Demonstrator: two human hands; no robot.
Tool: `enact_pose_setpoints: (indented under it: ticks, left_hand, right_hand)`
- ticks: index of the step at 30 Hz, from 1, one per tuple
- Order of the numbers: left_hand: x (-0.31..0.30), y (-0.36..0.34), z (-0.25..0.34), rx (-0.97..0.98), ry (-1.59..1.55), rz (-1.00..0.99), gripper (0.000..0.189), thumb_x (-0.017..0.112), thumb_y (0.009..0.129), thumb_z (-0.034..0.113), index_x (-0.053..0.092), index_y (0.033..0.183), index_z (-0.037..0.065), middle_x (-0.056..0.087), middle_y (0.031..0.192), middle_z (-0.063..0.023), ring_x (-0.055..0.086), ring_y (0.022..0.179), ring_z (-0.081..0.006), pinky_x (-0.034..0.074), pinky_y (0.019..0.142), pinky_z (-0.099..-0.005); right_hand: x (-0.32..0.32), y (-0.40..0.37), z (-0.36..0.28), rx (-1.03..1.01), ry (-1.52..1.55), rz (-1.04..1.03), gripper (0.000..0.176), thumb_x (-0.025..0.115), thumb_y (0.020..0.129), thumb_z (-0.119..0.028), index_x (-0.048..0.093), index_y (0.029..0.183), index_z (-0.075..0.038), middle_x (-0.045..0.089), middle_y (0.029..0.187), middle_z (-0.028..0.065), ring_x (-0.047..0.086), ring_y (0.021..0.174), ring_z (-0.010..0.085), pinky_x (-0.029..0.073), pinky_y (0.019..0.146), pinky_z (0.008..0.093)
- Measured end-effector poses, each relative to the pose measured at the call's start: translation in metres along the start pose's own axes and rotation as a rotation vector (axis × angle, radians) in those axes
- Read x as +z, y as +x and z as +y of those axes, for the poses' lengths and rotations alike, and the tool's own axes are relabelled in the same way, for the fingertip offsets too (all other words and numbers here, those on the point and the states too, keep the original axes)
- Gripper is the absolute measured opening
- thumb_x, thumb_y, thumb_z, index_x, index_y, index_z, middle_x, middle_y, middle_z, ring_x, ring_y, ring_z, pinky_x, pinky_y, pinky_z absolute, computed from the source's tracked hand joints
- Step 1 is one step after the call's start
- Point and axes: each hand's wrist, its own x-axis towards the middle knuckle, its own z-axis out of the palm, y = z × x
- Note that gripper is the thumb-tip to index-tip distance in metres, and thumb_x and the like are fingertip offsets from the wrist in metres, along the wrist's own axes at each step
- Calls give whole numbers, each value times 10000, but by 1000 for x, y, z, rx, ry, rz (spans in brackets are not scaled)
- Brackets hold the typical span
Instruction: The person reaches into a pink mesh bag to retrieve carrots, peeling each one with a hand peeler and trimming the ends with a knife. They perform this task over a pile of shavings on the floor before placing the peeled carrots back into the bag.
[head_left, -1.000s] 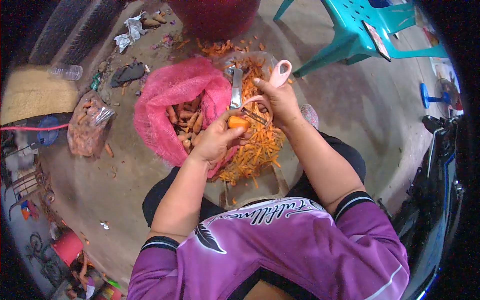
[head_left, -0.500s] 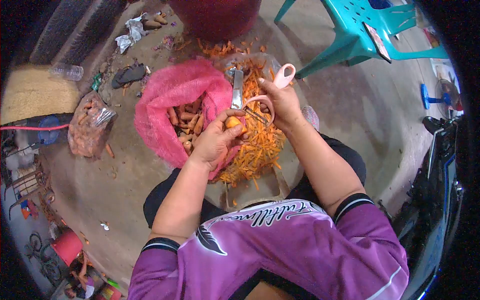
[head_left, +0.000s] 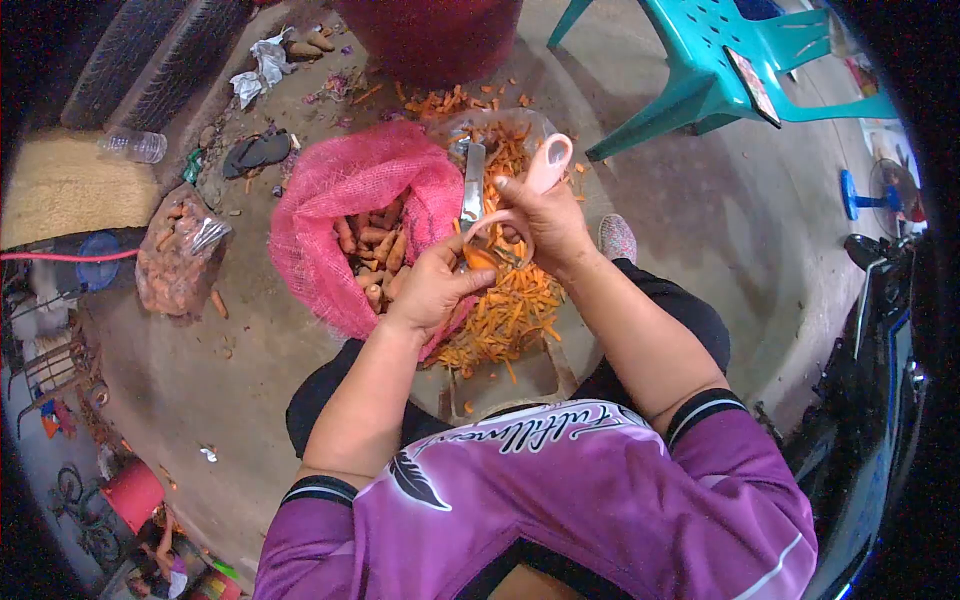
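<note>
My left hand [head_left: 430, 292] is closed around a short orange carrot [head_left: 478, 258]. Wrapped around the handle of a pale pink peeler [head_left: 549, 163], my right hand [head_left: 556, 225] holds the peeler's head over that carrot. Contact between blade and carrot is hard to make out. Below both hands lies a heap of orange carrot strips [head_left: 510, 320], partly on clear plastic. A knife with a broad metal blade [head_left: 473, 185] rests at the heap's left side, its lower end hidden behind my hands. To the left, a pink mesh sack [head_left: 310, 225] gapes around several whole carrots [head_left: 372, 245].
A clear bag of carrots [head_left: 178, 255] sits farther left, near a dark flip-flop [head_left: 258, 154]. Ahead stands a maroon tub [head_left: 430, 40]. A teal plastic chair [head_left: 690, 85] is at upper right, with a fan [head_left: 885, 192] beyond. Another person [head_left: 165, 560] appears at lower left.
The peeler has moved left and slightly down, and its head now overlaps the carrot. My right hand has shifted left with it; my left hand stays nearly in place.
</note>
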Motion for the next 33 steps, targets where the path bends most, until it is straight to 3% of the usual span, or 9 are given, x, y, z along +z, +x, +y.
enact_pose_setpoints:
  ticks: [3, 4, 9, 13, 20, 21, 25, 28, 33]
  left_hand:
    - [-4, 0, -3, -23, 71, -75, 474, 593, 724, -16, 413, 1162, 1, 537, 1008, -64, 522, 918, -136, 425, 806, -248]
    - [-5, 0, -4, -32, 90, -98, 482, 590, 725, -18, 404, 1169, -4, 536, 1016, -70, 523, 922, -140, 428, 804, -250]
    - [-1, 1, -4, 40, 2, -86, 485, 558, 739, -27, 373, 1187, -4, 532, 1042, -92, 519, 956, -151, 399, 850, -257]
    - [-4, 0, -2, -25, -71, -104, 459, 519, 753, -48, 375, 1187, -2, 528, 1055, -73, 516, 967, -138, 404, 844, -245]
    - [-6, -3, -5, -8, 71, -91, 427, 531, 767, -6, 401, 1172, 26, 538, 988, -33, 520, 883, -111, 422, 759, -225]
    - [-6, -3, -5, 5, 91, -96, 416, 535, 768, 1, 410, 1164, 32, 538, 977, -30, 518, 871, -107, 423, 748, -227]
    - [0, 0, 1, 54, 44, -71, 328, 529, 795, 48, 450, 1114, 52, 538, 950, -20, 513, 868, -106, 427, 735, -241]
    - [15, -5, 14, -30, -237, 27, 272, 497, 836, 129, 458, 1096, 62, 533, 912, -18, 520, 778, -113, 431, 679, -236]
    - [3, 2, -4, -47, -330, 49, 264, 402, 881, 262, 473, 1056, 78, 527, 851, -9, 486, 612, -105, 419, 539, -229]
  right_hand:
    - [-4, 8, -3, -2, -46, 97, 199, 649, 702, -167, 481, 709, -61, 505, 596, 19, 490, 465, 104, 394, 405, 236]
    - [-4, 9, -11, -85, 86, 76, 211, 656, 694, -176, 480, 707, -60, 500, 591, 18, 487, 464, 109, 386, 404, 236]
    - [3, -3, -1, 29, -54, -76, 187, 663, 700, -162, 519, 712, -43, 519, 578, 26, 488, 448, 113, 388, 390, 236]
    - [-6, 8, -4, 15, 26, -16, 219, 679, 688, -172, 516, 691, -27, 530, 612, 31, 489, 484, 115, 417, 418, 251]
    - [-4, 6, -3, -69, -1, -8, 236, 631, 739, -174, 453, 836, -51, 494, 624, 13, 482, 453, 99, 391, 381, 208]
    - [-9, 7, -12, 67, 105, -58, 233, 634, 738, -177, 456, 820, -51, 494, 619, 15, 482, 455, 98, 392, 381, 210]
    - [3, -3, -9, -81, 99, -50, 205, 627, 747, -168, 468, 800, -51, 498, 584, 22, 478, 430, 106, 395, 370, 199]
    - [-1, -4, -8, 105, 108, -98, 178, 650, 718, -131, 504, 731, -31, 521, 600, 31, 508, 482, 119, 409, 394, 236]
    - [7, -12, -11, 97, 128, -129, 194, 668, 709, -148, 505, 684, -45, 519, 569, 19, 489, 440, 115, 385, 386, 231]
